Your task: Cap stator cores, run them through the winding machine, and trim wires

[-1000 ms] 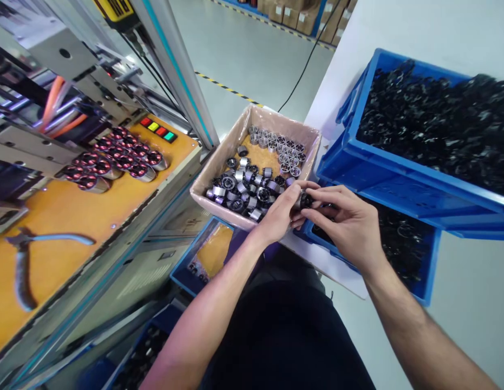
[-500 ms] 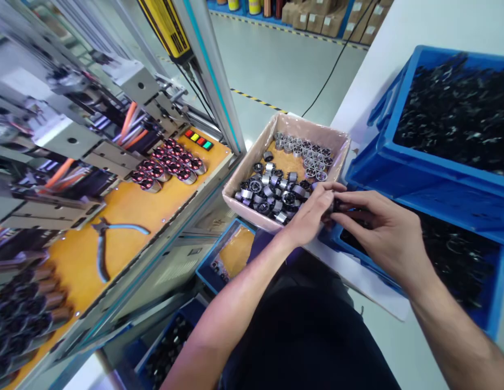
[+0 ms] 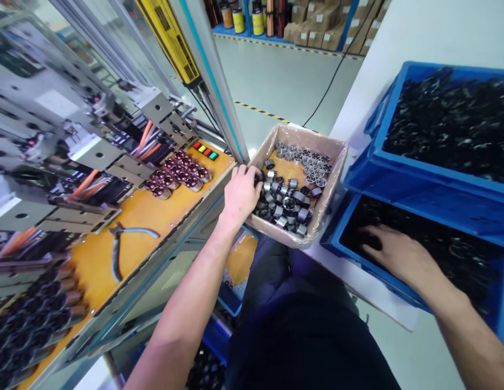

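Observation:
At the left rim of a plastic-lined box (image 3: 312, 238), my left hand (image 3: 241, 189) has its fingers curled around a small motor core (image 3: 259, 176), mostly hidden by them. Metal rings with black plastic inserts (image 3: 288, 203) lie in a loose heap beside it. Other ring-shaped cores (image 3: 315, 168) stand in rows at the far right of the box. Over in the lower blue bin (image 3: 337, 238), my right hand (image 3: 392, 252) reaches into small black plastic parts (image 3: 434, 233). Its thumb and forefinger are apart; the other fingertips are hard to see.
An upper blue bin (image 3: 398, 162) full of black parts stands behind the lower one. To the left, a machine's orange bench (image 3: 142, 216) carries copper-wound cores (image 3: 182, 173), cutting pliers (image 3: 118, 244) and a dark stack of cores (image 3: 36, 319). A metal post (image 3: 213, 81) rises beside the box.
My hands were together over the box's right corner, around a small part. Now the left is at the box's left side and the right is down in the lower bin.

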`<act>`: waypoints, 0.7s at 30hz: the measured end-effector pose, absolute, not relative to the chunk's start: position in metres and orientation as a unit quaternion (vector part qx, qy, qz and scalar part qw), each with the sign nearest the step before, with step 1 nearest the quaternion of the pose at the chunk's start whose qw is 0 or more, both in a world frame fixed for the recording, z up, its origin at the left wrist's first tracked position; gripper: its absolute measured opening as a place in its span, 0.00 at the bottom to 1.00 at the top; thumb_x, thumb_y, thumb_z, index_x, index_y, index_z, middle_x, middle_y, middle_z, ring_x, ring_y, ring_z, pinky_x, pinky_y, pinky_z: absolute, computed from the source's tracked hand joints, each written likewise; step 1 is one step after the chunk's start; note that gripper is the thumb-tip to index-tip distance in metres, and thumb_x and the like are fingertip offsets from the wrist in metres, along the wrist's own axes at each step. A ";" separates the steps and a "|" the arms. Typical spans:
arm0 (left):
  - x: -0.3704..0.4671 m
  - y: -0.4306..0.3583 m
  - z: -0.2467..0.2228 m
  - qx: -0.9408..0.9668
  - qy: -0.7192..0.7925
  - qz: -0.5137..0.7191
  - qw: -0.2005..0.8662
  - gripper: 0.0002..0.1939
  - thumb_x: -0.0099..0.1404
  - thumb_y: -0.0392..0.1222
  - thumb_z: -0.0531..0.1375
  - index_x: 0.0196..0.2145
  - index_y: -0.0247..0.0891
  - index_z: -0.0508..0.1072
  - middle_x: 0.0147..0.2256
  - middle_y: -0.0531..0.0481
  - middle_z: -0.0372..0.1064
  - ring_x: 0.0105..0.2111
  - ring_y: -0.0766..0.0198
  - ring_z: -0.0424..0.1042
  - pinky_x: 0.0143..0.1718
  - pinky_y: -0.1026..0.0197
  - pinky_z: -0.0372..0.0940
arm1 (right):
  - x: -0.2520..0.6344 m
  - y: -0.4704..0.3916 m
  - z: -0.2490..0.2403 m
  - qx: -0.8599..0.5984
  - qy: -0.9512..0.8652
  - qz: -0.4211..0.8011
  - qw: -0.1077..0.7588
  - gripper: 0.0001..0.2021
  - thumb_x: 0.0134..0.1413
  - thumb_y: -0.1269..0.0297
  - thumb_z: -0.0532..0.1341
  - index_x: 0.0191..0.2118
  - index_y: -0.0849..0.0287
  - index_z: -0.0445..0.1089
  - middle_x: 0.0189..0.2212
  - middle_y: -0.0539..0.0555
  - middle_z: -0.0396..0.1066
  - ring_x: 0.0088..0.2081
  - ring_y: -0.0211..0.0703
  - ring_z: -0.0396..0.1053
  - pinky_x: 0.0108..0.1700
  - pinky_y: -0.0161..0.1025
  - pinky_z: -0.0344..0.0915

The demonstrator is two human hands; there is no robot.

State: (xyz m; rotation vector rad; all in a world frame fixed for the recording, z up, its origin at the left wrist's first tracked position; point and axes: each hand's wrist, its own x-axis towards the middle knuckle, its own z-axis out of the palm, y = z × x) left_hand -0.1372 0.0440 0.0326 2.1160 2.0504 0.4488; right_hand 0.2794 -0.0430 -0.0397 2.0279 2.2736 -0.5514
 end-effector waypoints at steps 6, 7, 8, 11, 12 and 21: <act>-0.068 0.088 0.039 0.774 0.614 0.100 0.120 0.14 0.78 0.42 0.65 0.59 0.43 0.83 0.59 0.40 0.81 0.63 0.42 0.76 0.66 0.43 0.72 | 0.269 -0.038 -0.033 0.652 0.725 -0.219 0.040 0.17 0.62 0.71 0.68 0.55 0.52 0.86 0.46 0.57 0.88 0.40 0.53 0.87 0.42 0.45 0.81; -0.055 0.098 0.036 0.777 0.608 0.079 0.143 0.14 0.79 0.42 0.65 0.58 0.44 0.84 0.59 0.41 0.82 0.63 0.43 0.78 0.65 0.44 0.73 | 0.270 -0.038 -0.032 0.654 0.727 -0.207 0.044 0.17 0.62 0.71 0.69 0.54 0.53 0.86 0.48 0.59 0.87 0.40 0.54 0.87 0.40 0.45 0.81; -0.044 0.108 0.033 0.777 0.605 0.061 0.160 0.14 0.79 0.42 0.64 0.58 0.45 0.85 0.59 0.41 0.83 0.62 0.44 0.79 0.64 0.45 0.73 | 0.271 -0.038 -0.031 0.657 0.727 -0.195 0.048 0.16 0.62 0.71 0.69 0.53 0.55 0.86 0.50 0.61 0.86 0.41 0.57 0.87 0.39 0.46 0.81; -0.018 0.136 0.020 0.770 0.611 0.028 0.183 0.17 0.77 0.40 0.65 0.59 0.41 0.86 0.57 0.37 0.86 0.58 0.44 0.83 0.60 0.46 0.76 | 0.278 -0.042 -0.028 0.666 0.724 -0.168 0.056 0.16 0.62 0.72 0.68 0.53 0.57 0.87 0.53 0.66 0.86 0.45 0.65 0.88 0.41 0.51 0.81; -0.012 0.143 0.017 0.767 0.614 0.020 0.187 0.18 0.75 0.40 0.66 0.59 0.38 0.86 0.56 0.35 0.86 0.57 0.43 0.84 0.59 0.46 0.77 | 0.281 -0.043 -0.027 0.667 0.725 -0.166 0.055 0.17 0.62 0.73 0.67 0.53 0.57 0.87 0.53 0.66 0.87 0.47 0.66 0.88 0.44 0.52 0.81; -0.006 0.166 0.016 0.741 0.633 0.045 0.220 0.17 0.52 0.35 0.81 0.41 0.32 0.89 0.47 0.31 0.86 0.55 0.33 0.85 0.61 0.41 0.77 | 0.286 -0.052 -0.005 0.683 0.699 -0.203 -0.060 0.17 0.73 0.55 0.62 0.57 0.51 0.85 0.39 0.55 0.89 0.40 0.59 0.88 0.44 0.50 0.81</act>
